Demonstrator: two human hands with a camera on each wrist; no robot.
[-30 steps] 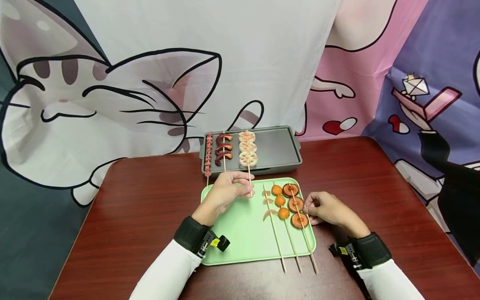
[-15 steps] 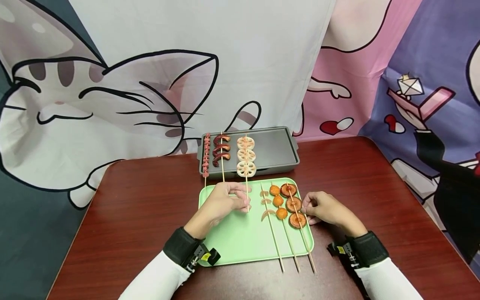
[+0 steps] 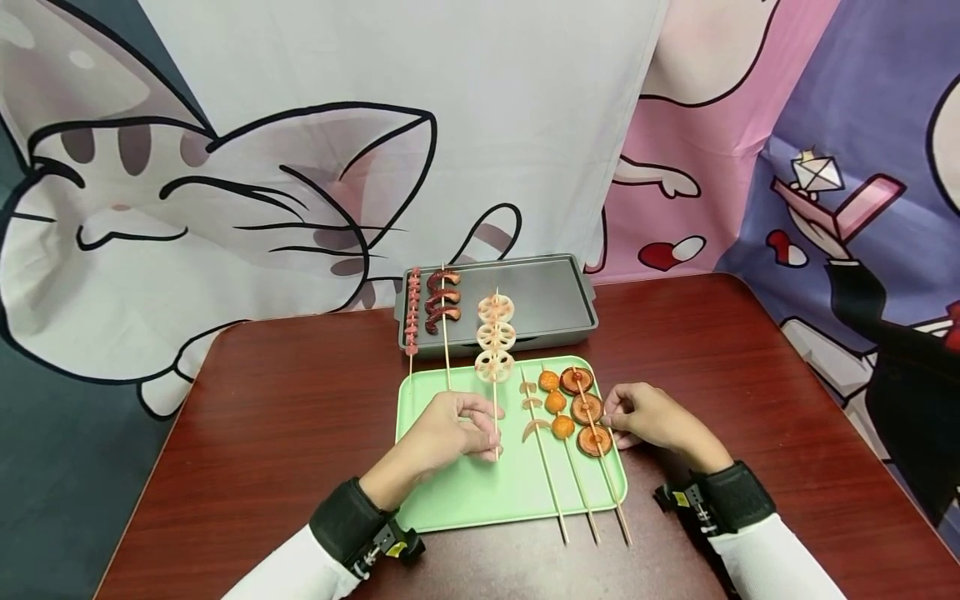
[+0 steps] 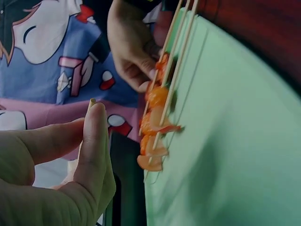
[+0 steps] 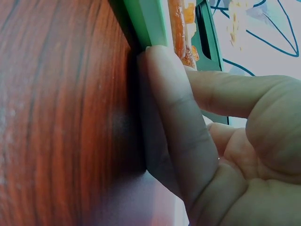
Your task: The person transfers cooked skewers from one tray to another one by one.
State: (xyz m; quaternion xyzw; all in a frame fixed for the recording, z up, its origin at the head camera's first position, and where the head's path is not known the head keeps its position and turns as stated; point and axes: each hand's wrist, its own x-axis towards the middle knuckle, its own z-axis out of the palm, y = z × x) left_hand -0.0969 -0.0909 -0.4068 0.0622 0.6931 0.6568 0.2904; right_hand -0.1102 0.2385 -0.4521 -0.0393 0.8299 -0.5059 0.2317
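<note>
In the head view my left hand (image 3: 453, 425) pinches the stick of a lotus root skewer (image 3: 494, 366), its slices overlapping the front edge of the grey baking pan (image 3: 551, 292). The stick's end (image 4: 92, 100) pokes up between thumb and fingers in the left wrist view. My right hand (image 3: 651, 414) grips the right rim of the green tray (image 3: 450, 504), thumb and finger on either side of the edge (image 5: 149, 26). On that tray lie a mushroom skewer (image 3: 595, 441), a skewer of orange balls (image 3: 562, 427) and one of thin pale-orange pieces (image 3: 536, 428).
A skewer of small pink pieces (image 3: 412, 312) and one of dark red curled pieces (image 3: 443, 296) lie on the left of the pan, sticks reaching over its front edge. Both trays stand on a reddish wooden table (image 3: 300, 417), with printed cloth (image 3: 555, 125) hanging behind.
My left hand has drawn the lotus root skewer back from the pan, towards me, over the green tray. The right hand has stayed at the tray's rim.
</note>
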